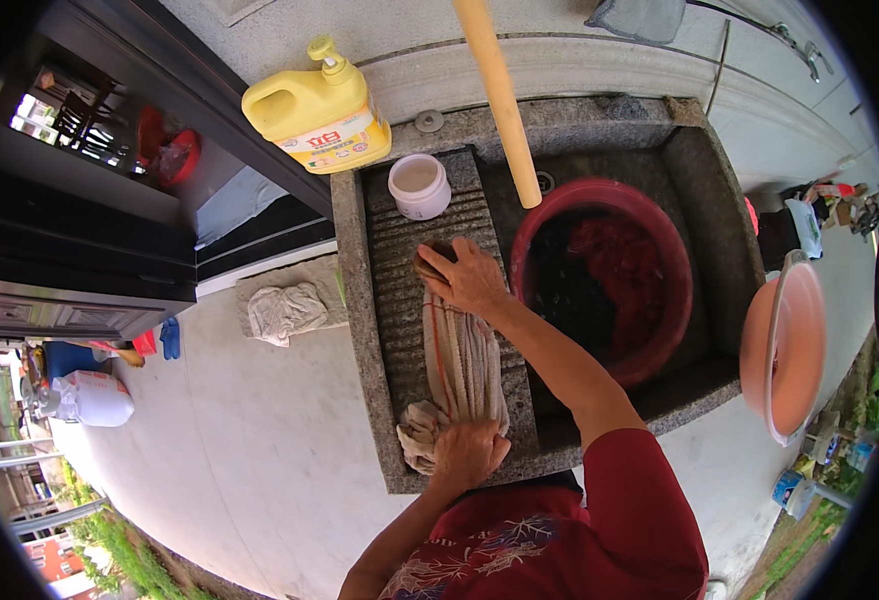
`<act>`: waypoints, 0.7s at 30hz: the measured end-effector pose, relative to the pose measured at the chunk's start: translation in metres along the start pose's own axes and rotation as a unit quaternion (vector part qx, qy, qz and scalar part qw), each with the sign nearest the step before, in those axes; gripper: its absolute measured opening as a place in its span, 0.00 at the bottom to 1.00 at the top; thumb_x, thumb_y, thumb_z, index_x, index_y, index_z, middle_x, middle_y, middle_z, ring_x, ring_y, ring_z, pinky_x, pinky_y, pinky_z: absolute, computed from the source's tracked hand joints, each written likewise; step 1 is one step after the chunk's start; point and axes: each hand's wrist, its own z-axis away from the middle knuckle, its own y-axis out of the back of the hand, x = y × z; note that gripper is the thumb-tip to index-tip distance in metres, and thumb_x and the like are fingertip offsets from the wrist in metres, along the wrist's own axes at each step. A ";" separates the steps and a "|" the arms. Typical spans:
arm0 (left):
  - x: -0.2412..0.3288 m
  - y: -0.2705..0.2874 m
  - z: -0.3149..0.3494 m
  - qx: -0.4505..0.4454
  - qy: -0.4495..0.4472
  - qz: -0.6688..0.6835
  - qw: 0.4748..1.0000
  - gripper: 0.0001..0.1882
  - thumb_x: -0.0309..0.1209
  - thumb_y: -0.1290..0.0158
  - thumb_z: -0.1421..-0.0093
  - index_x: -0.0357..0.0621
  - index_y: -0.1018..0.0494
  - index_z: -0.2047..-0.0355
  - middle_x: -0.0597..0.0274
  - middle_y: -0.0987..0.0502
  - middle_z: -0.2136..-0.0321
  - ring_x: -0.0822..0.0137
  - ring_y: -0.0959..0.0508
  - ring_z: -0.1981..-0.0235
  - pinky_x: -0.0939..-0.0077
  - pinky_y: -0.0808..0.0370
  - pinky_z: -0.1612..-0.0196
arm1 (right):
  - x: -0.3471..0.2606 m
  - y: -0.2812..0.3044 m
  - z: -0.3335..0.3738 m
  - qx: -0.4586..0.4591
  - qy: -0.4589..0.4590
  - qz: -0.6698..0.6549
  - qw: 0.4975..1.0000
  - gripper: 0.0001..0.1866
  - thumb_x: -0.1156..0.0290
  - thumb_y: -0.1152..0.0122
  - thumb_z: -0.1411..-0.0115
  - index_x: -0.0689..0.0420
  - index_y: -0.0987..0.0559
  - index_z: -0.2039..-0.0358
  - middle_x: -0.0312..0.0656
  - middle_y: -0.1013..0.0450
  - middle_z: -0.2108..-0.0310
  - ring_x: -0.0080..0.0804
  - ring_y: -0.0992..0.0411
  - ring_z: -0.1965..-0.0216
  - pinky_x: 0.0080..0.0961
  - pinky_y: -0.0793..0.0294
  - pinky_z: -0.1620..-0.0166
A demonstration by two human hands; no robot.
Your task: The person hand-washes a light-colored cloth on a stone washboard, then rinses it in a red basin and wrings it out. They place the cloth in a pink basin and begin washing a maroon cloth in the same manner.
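A pale striped cloth (462, 365) lies lengthwise on the ribbed stone washboard (389, 270) of an outdoor sink. My left hand (467, 452) presses down on the cloth's near end by the sink's front edge. Gripping a brown scrubbing brush (427, 262), my right hand (469, 277) rests on the far end of the cloth. Right of the washboard, in the sink basin, sits a red tub (674, 330) holding dark and red laundry in water.
A yellow detergent jug (321, 110) and a white cup (419, 185) stand at the sink's far left corner. A wooden pole (501, 95) slants over the basin. A pink basin (781, 345) leans at the right. A crumpled cloth (284, 310) lies on a low step at the left.
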 end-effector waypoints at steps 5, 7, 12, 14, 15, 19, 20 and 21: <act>-0.007 0.003 -0.002 -0.012 -0.005 0.048 0.999 0.14 0.33 0.47 0.48 0.41 0.36 0.85 0.52 0.33 0.89 0.52 0.28 0.86 0.60 0.32 0.80 | -0.003 0.000 -0.003 0.005 -0.071 -0.015 0.997 0.26 0.54 0.39 0.47 0.41 0.29 0.46 0.44 0.37 0.67 0.42 0.32 0.63 0.38 0.26 0.66; -0.007 0.021 -0.007 -0.046 0.057 0.091 0.993 0.15 0.37 0.47 0.45 0.41 0.33 0.82 0.52 0.30 0.88 0.52 0.26 0.84 0.60 0.30 0.79 | -0.026 0.016 0.030 -0.012 -0.001 -0.022 1.000 0.26 0.53 0.39 0.47 0.41 0.29 0.46 0.44 0.37 0.66 0.42 0.33 0.63 0.37 0.27 0.66; -0.008 0.001 -0.002 -0.049 -0.002 -0.008 0.999 0.16 0.37 0.48 0.42 0.40 0.34 0.82 0.51 0.29 0.87 0.49 0.26 0.83 0.58 0.29 0.79 | -0.049 0.048 0.089 -0.076 0.109 -0.058 0.989 0.28 0.52 0.37 0.49 0.39 0.29 0.47 0.43 0.38 0.65 0.40 0.35 0.61 0.35 0.30 0.65; -0.002 -0.003 -0.005 -0.073 -0.018 -0.027 0.997 0.15 0.36 0.48 0.43 0.40 0.33 0.81 0.51 0.29 0.86 0.48 0.26 0.83 0.58 0.28 0.78 | -0.033 0.037 0.070 -0.066 0.086 -0.024 0.994 0.26 0.53 0.37 0.49 0.39 0.28 0.48 0.43 0.37 0.63 0.40 0.34 0.61 0.37 0.29 0.63; -0.004 -0.004 -0.004 -0.066 -0.014 -0.015 0.998 0.15 0.36 0.48 0.43 0.40 0.33 0.81 0.51 0.29 0.87 0.48 0.26 0.83 0.57 0.29 0.78 | -0.026 0.028 0.052 -0.043 0.080 -0.030 0.995 0.26 0.53 0.37 0.49 0.38 0.27 0.49 0.43 0.36 0.63 0.41 0.33 0.60 0.39 0.28 0.62; -0.003 -0.001 0.007 -0.062 -0.020 0.031 0.997 0.14 0.34 0.47 0.44 0.40 0.34 0.82 0.52 0.30 0.87 0.50 0.28 0.84 0.59 0.31 0.79 | 0.008 0.015 -0.003 -0.024 -0.096 -0.014 0.995 0.24 0.54 0.38 0.49 0.38 0.27 0.50 0.46 0.35 0.63 0.43 0.31 0.59 0.41 0.26 0.63; 0.001 0.001 0.010 -0.076 -0.033 0.045 0.996 0.14 0.33 0.46 0.44 0.40 0.34 0.82 0.53 0.31 0.87 0.52 0.29 0.85 0.61 0.32 0.79 | 0.029 0.019 -0.015 -0.014 -0.156 0.018 0.988 0.24 0.54 0.37 0.50 0.39 0.26 0.50 0.46 0.35 0.63 0.43 0.31 0.60 0.40 0.25 0.65; 0.005 0.006 0.010 -0.045 -0.023 0.082 0.995 0.13 0.32 0.46 0.45 0.40 0.35 0.81 0.55 0.32 0.87 0.54 0.30 0.85 0.62 0.33 0.80 | 0.042 0.023 -0.019 -0.005 -0.215 0.045 0.975 0.25 0.54 0.37 0.50 0.39 0.26 0.50 0.45 0.35 0.64 0.43 0.31 0.60 0.40 0.25 0.66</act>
